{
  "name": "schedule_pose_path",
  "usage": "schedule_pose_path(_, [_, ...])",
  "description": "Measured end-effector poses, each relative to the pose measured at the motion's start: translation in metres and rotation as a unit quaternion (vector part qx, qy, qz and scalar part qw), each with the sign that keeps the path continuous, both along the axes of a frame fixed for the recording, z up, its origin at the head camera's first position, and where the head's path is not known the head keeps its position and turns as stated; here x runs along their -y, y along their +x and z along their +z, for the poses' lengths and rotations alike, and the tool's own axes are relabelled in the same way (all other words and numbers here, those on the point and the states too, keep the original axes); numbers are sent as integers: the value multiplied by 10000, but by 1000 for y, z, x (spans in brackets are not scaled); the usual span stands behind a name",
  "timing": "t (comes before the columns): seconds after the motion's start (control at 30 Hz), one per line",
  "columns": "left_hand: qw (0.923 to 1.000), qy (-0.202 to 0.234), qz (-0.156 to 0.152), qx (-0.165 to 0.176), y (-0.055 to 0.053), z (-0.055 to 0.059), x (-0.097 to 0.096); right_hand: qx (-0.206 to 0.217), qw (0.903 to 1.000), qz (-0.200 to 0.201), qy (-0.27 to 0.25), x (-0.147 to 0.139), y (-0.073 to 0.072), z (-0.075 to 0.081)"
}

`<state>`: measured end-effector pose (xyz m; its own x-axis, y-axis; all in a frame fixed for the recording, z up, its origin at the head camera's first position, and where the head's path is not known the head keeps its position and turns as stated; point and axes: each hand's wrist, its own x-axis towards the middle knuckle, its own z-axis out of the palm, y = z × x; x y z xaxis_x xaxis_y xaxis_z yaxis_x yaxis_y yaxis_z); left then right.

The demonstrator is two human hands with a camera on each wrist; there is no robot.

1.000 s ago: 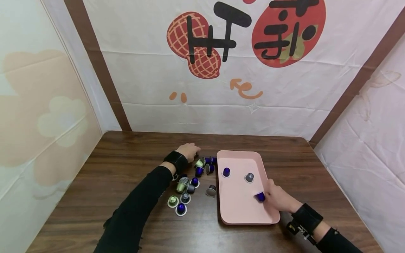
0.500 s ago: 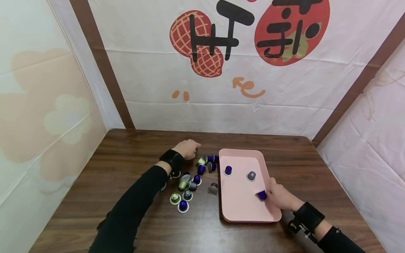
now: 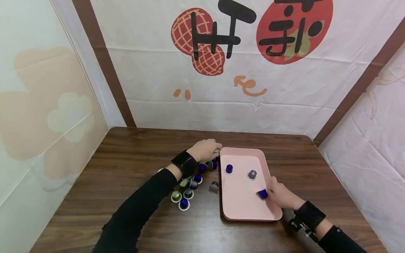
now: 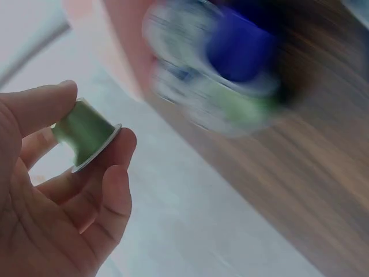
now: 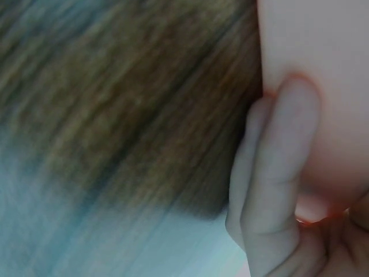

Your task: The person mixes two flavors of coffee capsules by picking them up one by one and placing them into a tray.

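My left hand (image 3: pixel 205 150) pinches a green coffee capsule (image 4: pixel 89 135) between thumb and fingers, close to the far left corner of the pink tray (image 3: pixel 240 209). My right hand (image 3: pixel 280 194) grips the tray's right rim, with fingers (image 5: pixel 277 167) against the outside of the wall. Just beside that hand, a blue capsule (image 3: pixel 262 194) lies tilted in the tray. Another blue capsule (image 3: pixel 229 169) and a grey capsule (image 3: pixel 251 175) stand upright there too.
Left of the tray are several capsules, among them a green one (image 3: pixel 176 196), a blue one (image 3: pixel 184 203) and a dark one (image 3: pixel 213 187) on its side. My left forearm covers part of this group. A printed cloth (image 3: pixel 152 77) hangs behind the wooden table (image 3: pixel 152 140).
My left hand has moved right, from beyond the loose capsules to the tray's far left corner, where the green capsule now shows in its fingers. The right hand keeps its grip on the tray.
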<state>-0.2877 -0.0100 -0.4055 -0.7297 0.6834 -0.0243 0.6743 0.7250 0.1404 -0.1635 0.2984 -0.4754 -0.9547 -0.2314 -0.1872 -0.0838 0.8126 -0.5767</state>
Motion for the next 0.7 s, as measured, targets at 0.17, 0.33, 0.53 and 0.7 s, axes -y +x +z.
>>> schedule_pose_path(0.17, [9991, -195, -335, -141, 13, 16, -34, -115, 9999, 118, -4, 0, -4, 1])
schedule_pose_path(0.33, [9972, -314, -655, -150, 22, 22, -70, -146, 9999, 50, 63, 0, -6, 0])
schedule_pose_path(0.53, [9958, -110, -880, 240, 23, 9, -102, -263, 9996, 69, 54, -3, -3, 0])
schedule_pose_path(0.7, [9909, 367, -1141, 605, 19, -5, -115, -253, 9997, 67, -3, -4, -1, -1])
